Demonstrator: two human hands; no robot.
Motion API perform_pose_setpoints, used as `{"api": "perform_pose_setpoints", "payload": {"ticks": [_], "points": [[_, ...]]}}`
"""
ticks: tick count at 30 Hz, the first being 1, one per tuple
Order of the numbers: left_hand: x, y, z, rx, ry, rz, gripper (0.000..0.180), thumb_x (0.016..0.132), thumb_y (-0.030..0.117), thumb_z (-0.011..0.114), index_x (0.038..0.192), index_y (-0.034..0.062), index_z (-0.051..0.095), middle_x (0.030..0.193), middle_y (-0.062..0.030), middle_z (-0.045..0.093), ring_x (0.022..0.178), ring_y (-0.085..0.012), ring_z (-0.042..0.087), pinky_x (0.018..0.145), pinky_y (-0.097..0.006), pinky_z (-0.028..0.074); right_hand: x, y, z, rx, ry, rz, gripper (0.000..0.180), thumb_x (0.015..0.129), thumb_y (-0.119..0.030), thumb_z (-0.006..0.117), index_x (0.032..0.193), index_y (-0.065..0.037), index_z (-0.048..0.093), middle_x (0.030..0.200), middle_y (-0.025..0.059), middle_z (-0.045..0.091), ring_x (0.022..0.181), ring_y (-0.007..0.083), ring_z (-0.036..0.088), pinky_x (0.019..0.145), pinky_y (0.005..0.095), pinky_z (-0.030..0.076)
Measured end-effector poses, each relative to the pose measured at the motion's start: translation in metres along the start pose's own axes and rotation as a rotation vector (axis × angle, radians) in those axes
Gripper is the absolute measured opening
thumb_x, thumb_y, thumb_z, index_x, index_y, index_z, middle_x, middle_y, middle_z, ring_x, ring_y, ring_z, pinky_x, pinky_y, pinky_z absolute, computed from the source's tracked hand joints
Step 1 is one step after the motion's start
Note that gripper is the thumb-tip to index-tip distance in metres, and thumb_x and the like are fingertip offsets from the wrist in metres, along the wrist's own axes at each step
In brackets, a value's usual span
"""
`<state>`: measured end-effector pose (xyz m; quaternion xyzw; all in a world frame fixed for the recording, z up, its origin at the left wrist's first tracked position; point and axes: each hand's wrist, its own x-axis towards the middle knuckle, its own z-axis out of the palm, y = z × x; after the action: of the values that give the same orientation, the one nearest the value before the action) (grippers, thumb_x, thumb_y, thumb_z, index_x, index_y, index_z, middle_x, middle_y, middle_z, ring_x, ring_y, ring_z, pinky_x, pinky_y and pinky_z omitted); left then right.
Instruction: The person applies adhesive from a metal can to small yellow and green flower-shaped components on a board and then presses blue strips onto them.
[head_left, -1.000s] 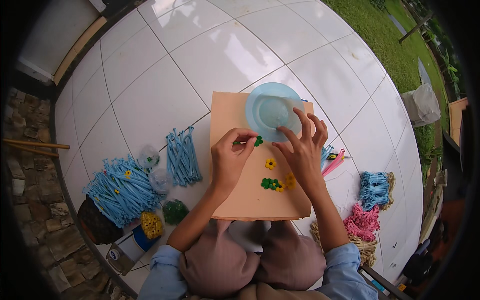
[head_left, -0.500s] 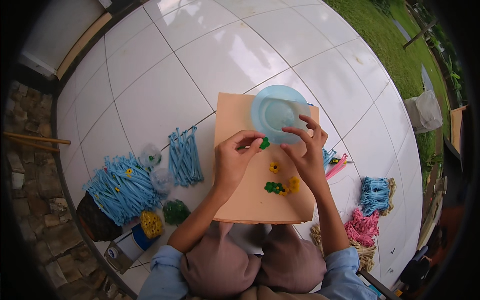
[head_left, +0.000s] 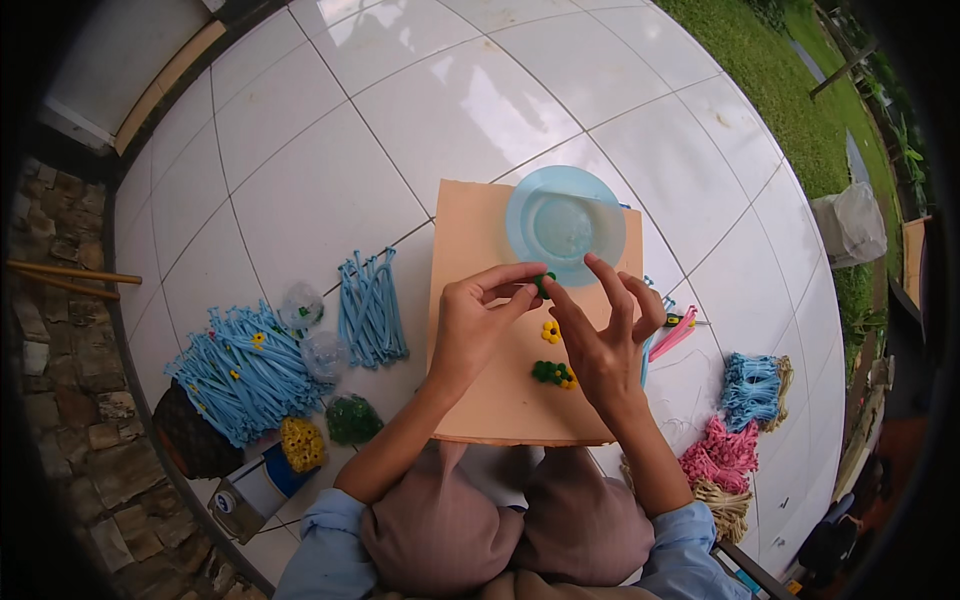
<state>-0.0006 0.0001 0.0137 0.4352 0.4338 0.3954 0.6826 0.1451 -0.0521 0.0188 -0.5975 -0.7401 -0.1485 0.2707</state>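
My left hand (head_left: 478,318) and my right hand (head_left: 598,335) meet over a peach board (head_left: 470,240) lying on my lap. Together their fingertips pinch a small green piece (head_left: 543,282) just below a pale blue bowl (head_left: 564,224) that stands on the board's far end. On the board under my right hand lie a small yellow flower (head_left: 551,331) and a green and yellow cluster (head_left: 553,373).
On the white tiled floor to my left lie a loose bundle of blue sticks (head_left: 370,310), a big heap of blue sticks (head_left: 243,368), small bags of yellow (head_left: 302,443) and green (head_left: 353,419) pieces. To my right sit blue (head_left: 752,386) and pink (head_left: 719,455) bundles and pink sticks (head_left: 672,336).
Both hands have come closer together near the bowl and now pinch the green piece. The board and bowl have not moved.
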Motion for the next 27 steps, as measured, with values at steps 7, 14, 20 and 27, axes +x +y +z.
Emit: {"api": "perform_pose_setpoints", "payload": {"ticks": [7,14,20,27], "points": [[-0.005,0.004,0.0,-0.192,-0.073,-0.086,0.025,0.084,-0.002,0.055,0.109,-0.0054,0.057,0.102,-0.0108,0.062,0.092,-0.016,0.061,0.085,-0.027,0.052,-0.006,0.004,0.005,-0.075,0.122,-0.05,0.025,0.072,-0.02,0.067,0.096,-0.027,0.068,0.121,-0.0046,0.051,0.108,0.0197,0.033,0.088,0.0339,0.031],[-0.008,0.005,0.001,-0.245,-0.093,-0.135,0.027,0.084,-0.001,0.055,0.111,-0.0045,0.057,0.103,-0.0119,0.062,0.094,-0.0166,0.06,0.086,-0.028,0.051,-0.006,0.006,0.005,-0.09,0.203,-0.059,0.018,0.071,-0.026,0.069,0.089,-0.031,0.069,0.116,-0.009,0.054,0.107,0.0176,0.033,0.09,0.0359,0.03],[-0.009,0.004,0.0,-0.218,-0.095,-0.122,0.026,0.084,-0.001,0.056,0.11,-0.0043,0.056,0.103,-0.012,0.061,0.094,-0.0159,0.06,0.086,-0.027,0.05,-0.005,0.009,0.004,-0.071,0.245,-0.082,0.013,0.069,-0.026,0.071,0.083,-0.027,0.069,0.113,-0.0079,0.055,0.108,0.0177,0.033,0.09,0.0356,0.03],[-0.007,-0.006,-0.011,0.287,0.125,0.144,0.012,0.08,-0.001,0.06,0.092,-0.0028,0.059,0.088,-0.0068,0.061,0.083,-0.0149,0.064,0.075,-0.025,0.054,0.007,0.026,0.001,0.153,-0.089,0.206,0.035,0.066,-0.032,0.074,0.095,-0.016,0.063,0.128,0.0061,0.039,0.118,0.0278,0.029,0.094,0.0444,0.026]]}}
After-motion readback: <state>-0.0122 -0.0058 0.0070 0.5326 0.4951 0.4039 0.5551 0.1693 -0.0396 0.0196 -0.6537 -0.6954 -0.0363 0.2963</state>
